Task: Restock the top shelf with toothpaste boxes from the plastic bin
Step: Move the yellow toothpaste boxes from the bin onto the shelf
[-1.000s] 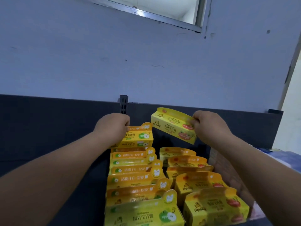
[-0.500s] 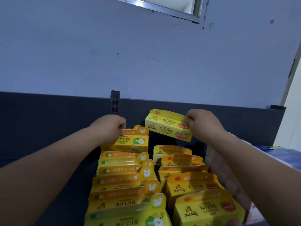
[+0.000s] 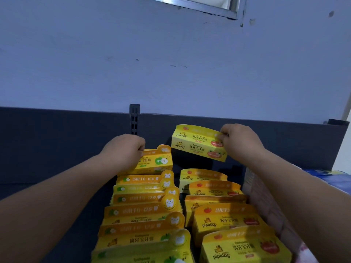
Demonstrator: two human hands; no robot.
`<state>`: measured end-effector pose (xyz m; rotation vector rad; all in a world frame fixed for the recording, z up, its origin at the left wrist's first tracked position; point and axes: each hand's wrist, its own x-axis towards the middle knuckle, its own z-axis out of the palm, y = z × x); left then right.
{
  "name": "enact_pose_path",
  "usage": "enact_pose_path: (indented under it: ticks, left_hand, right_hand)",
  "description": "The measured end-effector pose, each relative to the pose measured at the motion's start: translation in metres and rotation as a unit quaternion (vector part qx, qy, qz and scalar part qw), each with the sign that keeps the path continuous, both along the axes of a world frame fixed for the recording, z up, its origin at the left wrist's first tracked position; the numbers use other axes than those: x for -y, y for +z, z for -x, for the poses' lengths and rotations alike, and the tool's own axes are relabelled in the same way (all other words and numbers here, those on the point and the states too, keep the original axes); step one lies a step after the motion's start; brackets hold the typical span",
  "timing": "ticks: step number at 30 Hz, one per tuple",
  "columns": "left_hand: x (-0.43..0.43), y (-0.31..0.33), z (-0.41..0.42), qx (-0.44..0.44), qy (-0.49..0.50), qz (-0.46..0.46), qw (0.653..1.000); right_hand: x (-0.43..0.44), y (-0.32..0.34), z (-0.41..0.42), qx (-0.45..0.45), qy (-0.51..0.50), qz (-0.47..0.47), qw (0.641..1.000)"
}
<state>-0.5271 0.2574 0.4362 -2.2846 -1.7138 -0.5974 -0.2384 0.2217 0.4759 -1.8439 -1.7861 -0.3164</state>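
Observation:
Two rows of yellow toothpaste boxes run away from me on the dark top shelf (image 3: 57, 186). My left hand (image 3: 124, 150) grips the rearmost apple-flavour box (image 3: 155, 161) at the back of the left row (image 3: 144, 209). My right hand (image 3: 240, 142) pinches the right end of a strawberry-flavour box (image 3: 197, 143), which hangs tilted above the gap behind the right row (image 3: 218, 211). The plastic bin is out of view.
The shelf's dark back panel (image 3: 275, 141) and a slotted upright (image 3: 134, 118) stand just behind the boxes, with a pale wall above. A cardboard carton (image 3: 266, 196) sits against the right row. Bare dark shelf stretches to the left.
My right hand has carried the strawberry box a little to the left and toward the back panel. My left hand stays on the rear apple box. The camera has tilted slightly.

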Motion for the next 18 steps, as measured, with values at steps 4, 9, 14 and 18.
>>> enact_pose_path:
  ticks: [4,9,14,18]
  left_hand:
    - [-0.001,0.000,0.001,-0.001,0.009,0.056,0.998]
    - [-0.004,0.001,-0.004,0.090,-0.022,0.121,0.988]
    - [-0.006,-0.004,-0.005,0.125,-0.025,0.080,0.989]
    - [-0.005,-0.003,-0.005,0.132,-0.042,0.057,0.989]
  right_hand:
    - [-0.002,0.000,0.002,-0.003,0.013,0.003,1.000]
    - [-0.006,-0.002,0.004,-0.014,0.027,0.016,0.999]
    - [-0.013,-0.006,0.001,0.006,-0.006,0.046,0.999]
    - [-0.022,-0.012,-0.001,0.054,-0.043,0.076,0.995]
